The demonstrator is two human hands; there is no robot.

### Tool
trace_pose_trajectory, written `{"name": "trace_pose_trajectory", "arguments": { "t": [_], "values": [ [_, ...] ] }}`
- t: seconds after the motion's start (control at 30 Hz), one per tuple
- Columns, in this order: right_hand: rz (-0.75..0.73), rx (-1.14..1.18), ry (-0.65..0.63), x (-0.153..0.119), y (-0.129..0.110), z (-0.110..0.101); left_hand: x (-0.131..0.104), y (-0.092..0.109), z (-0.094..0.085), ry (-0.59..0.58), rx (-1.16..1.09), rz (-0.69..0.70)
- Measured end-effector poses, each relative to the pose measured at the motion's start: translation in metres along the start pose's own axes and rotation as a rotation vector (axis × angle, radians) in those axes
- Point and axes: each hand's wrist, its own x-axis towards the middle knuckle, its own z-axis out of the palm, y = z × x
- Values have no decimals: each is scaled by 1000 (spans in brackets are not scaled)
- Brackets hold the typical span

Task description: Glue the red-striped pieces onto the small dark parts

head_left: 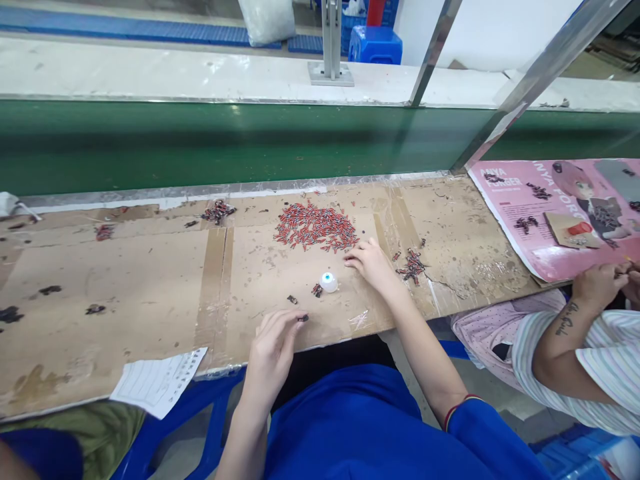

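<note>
My left hand [275, 340] is closed in a pinch near the front edge of the cardboard-covered table, with a small dark part [303, 318] between thumb and fingertips. Farther in, my right hand [370, 263] reaches to the lower right edge of a pile of small red-and-black parts [316, 227]. Its fingertips are together at the cardboard, and what they pinch is too small to make out. Between my hands stands a small round whitish container [329, 283] with a blue-green spot on top. A little cluster of dark parts [317, 290] touches its left side.
Red-and-black parts [412, 267] lie right of my right forearm; another heap [219, 212] lies at the back left. A paper sheet [159, 380] overhangs the front edge. At right, a co-worker's hands [600, 287] are beside a pink poster [520, 233]. Metal posts [435, 53] rise behind.
</note>
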Motion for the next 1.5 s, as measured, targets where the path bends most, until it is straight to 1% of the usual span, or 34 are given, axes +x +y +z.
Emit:
{"name": "trace_pose_trajectory", "arguments": {
  "t": [0.07, 0.17, 0.3, 0.4, 0.47, 0.53, 0.6, 0.7, 0.8, 0.9, 1.03, 1.17, 1.33, 1.43, 1.5],
  "values": [
    [17, -6, -1, -1, 0, 1, 0, 4, 0, 23, -43, -36],
    [52, 79, 85, -12, -1, -4, 1, 12, 2, 38, -143, -101],
    [121, 357, 280, -29, -5, -13, 7, 26, 8, 20, -282, -202],
    [236, 586, 370, -40, -14, -17, 14, 35, 13, 37, -319, -238],
    [305, 732, 422, -48, -24, -18, 20, 41, 15, 61, -318, -249],
    [339, 881, 451, -56, -39, -18, 25, 47, 17, 72, -318, -253],
    [351, 1015, 429, -64, -57, -18, 28, 53, 19, 66, -317, -250],
    [371, 1144, 384, -73, -81, -17, 31, 59, 19, 55, -325, -236],
    [376, 1202, 336, -74, -91, -15, 32, 63, 18, 32, -349, -224],
    [375, 1206, 315, -74, -92, -12, 32, 64, 15, 4, -352, -219],
    [383, 1203, 361, -75, -93, -8, 32, 64, 14, -16, -341, -221],
    [414, 1214, 428, -78, -98, -4, 31, 66, 17, 10, -343, -231],
    [426, 1218, 469, -80, -104, 1, 28, 69, 19, 39, -342, -234],
    [428, 1241, 473, -81, -103, 3, 28, 70, 19, 47, -350, -243],
    [439, 1276, 438, -81, -100, 3, 28, 70, 19, 39, -365, -258]
  ]
}}
